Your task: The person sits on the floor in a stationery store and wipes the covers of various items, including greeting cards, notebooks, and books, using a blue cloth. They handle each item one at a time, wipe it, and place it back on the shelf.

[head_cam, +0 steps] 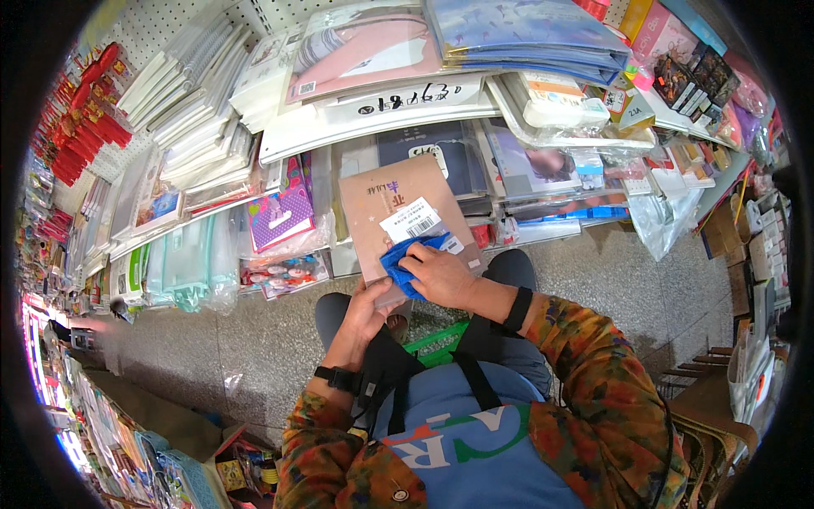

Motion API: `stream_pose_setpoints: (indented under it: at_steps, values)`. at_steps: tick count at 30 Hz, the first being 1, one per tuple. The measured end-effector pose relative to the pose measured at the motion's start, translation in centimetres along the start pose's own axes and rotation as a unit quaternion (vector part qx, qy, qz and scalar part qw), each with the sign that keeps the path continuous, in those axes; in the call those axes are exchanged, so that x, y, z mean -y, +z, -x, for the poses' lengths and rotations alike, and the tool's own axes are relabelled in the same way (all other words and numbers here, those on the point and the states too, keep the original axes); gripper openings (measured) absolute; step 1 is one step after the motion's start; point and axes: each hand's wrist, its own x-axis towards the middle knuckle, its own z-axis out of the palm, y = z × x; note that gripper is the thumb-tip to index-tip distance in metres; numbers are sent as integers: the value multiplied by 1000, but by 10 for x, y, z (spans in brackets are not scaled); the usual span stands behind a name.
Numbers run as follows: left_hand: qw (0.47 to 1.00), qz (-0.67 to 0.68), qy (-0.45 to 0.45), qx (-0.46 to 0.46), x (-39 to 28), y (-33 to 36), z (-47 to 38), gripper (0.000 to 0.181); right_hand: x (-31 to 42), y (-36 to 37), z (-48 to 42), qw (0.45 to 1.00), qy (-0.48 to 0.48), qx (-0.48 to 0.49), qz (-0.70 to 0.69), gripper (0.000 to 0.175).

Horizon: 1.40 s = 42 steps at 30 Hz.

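Observation:
Tilted before me is a brown album or notebook (369,203) with a white barcode sticker (413,219) on its cover. My left hand (367,312) grips its near left corner, thumb on top and fingers underneath. In my right hand (442,275) is a bunched blue cloth (397,270), pressed against the lower part of the cover. The far end of the album lies over the front of the lower shelf, where a dark blue folder (407,153) in clear wrap shows behind it; whether they touch I cannot tell.
Stacked spiral notebooks (203,121) fill the upper left of the shelf. Blue albums (534,38) lie on the white upper shelf (381,121). Teal plastic cases (184,261) jut out at lower left. A wooden chair (706,407) stands at right, beyond the speckled floor (585,286).

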Motion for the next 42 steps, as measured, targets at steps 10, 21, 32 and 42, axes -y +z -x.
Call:
stream_pose_setpoints:
  at_steps: [10,21,32,42]
  values:
    - [1000,-16,-17,-20,3,-20,58,62,-39,-19,-28,996,38,37,77,31]
    - [999,-40,-4,5,6,-26,99,67,-4,-25,-41,994,-68,-30,78,28]
    - [997,-69,16,16,12,-16,113,67,38,-11,-48,970,-236,13,55,20]
    - [996,-85,-3,21,14,-20,115,72,-25,-48,-64,982,-86,-4,167,31]
